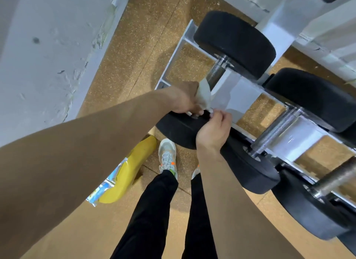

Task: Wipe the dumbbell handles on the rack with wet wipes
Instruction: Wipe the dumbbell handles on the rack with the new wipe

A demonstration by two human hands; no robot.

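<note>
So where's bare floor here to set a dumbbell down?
The floor strip between wall and rack end is bare. Crowded: dumbbells side by side on the rack, and the yellow pack beside your left shoe.

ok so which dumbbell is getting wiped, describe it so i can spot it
Start at the white rack beside the grey wall. The dumbbell on the rack's end closest to that wall is it: two black round ends joined by a steel bar. Unlike the next dumbbell, whose bar is bare, the left hand holds a pale wipe against its bar.
</note>
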